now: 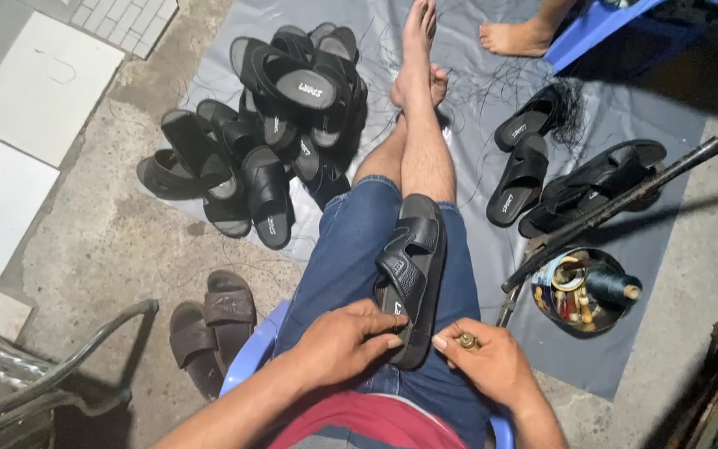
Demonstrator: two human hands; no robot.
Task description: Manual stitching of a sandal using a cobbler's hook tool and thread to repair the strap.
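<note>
A black sandal lies lengthwise on my right thigh, on blue denim shorts. My left hand grips its heel end, thumb and fingers pressed on the sole's edge. My right hand is closed beside the heel, pinching a small brass-coloured tool between its fingers. My bare legs stretch forward over a grey sheet.
A heap of black sandals lies on the sheet's left, more sandals on its right. A round tin holds a dark thread spool and small bits. Brown sandals sit by my blue stool. Another person's foot rests at the top.
</note>
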